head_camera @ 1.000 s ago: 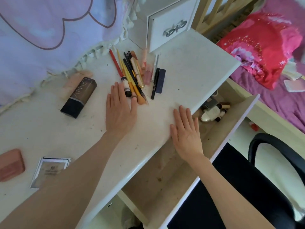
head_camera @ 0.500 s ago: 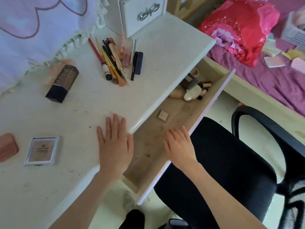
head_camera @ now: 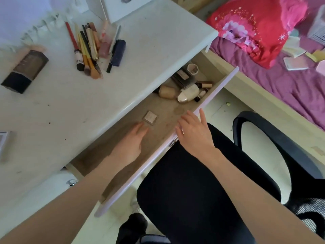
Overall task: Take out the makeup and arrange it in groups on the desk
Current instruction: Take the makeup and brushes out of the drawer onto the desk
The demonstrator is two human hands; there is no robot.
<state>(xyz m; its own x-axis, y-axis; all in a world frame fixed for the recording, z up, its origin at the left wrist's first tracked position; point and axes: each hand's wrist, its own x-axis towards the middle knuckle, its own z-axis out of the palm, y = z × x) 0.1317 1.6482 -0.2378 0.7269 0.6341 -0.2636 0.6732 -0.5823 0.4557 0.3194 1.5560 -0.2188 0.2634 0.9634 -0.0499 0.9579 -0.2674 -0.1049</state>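
Observation:
The drawer (head_camera: 219,85) under the white desk (head_camera: 73,110) stands pulled out. My left hand (head_camera: 131,141) lies inside it with fingers straight, fingertips just short of a small square compact (head_camera: 150,117). My right hand (head_camera: 192,131) rests on the drawer's front edge, fingers relaxed. At the drawer's far end lies a heap of makeup: a beige bottle (head_camera: 168,91), a white oval case (head_camera: 188,93), dark tubes and a small jar (head_camera: 192,68). On the desk lie a group of brushes and pencils (head_camera: 89,48) and a dark foundation bottle (head_camera: 25,71).
A black office chair (head_camera: 202,187) stands right under the drawer. A flat compact (head_camera: 3,140) shows at the desk's left edge. A bed with purple sheet and red pillow (head_camera: 260,27) fills the right. A white box with a bow handle (head_camera: 123,7) stands at the desk's back.
My left hand has left the desk top and gone down into the drawer toward the square compact. My right hand moved along the drawer's front edge. The view tilted down.

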